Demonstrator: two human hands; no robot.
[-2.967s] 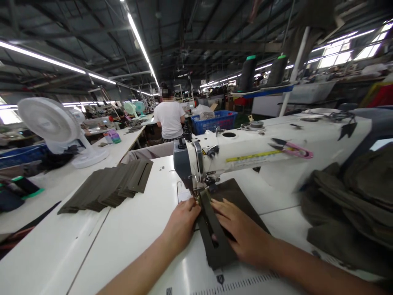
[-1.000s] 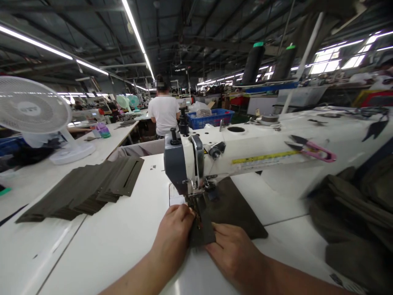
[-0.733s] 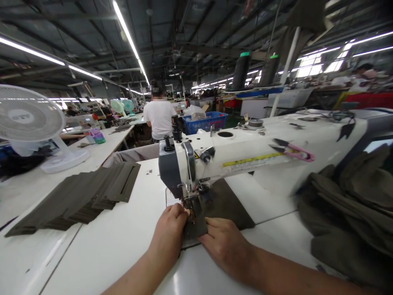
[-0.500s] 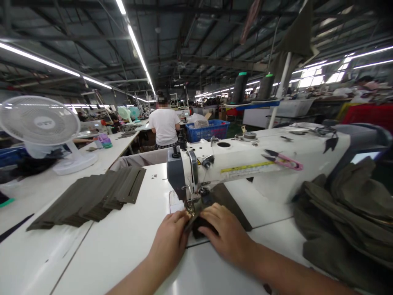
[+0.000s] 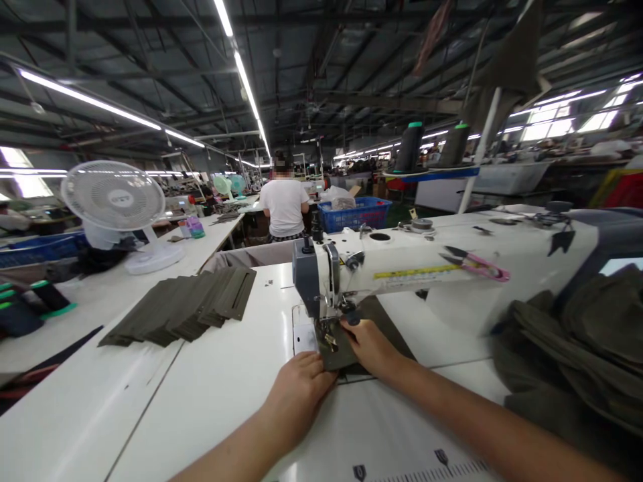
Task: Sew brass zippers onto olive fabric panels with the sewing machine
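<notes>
Centre frame, olive fabric piece lies under sewing machine head; right hand presses flat on it, fingers uncurled; left hand touches its near edge, grip unclear.

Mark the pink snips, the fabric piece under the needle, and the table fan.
pink snips [image 5: 476, 265]: head view, pink handle.
fabric piece [image 5: 337, 355]: head view, near end.
table fan [image 5: 114, 196]: head view, grille centre.

A white fan stands beyond a stack of olive strips, pink snips rightward.
</notes>
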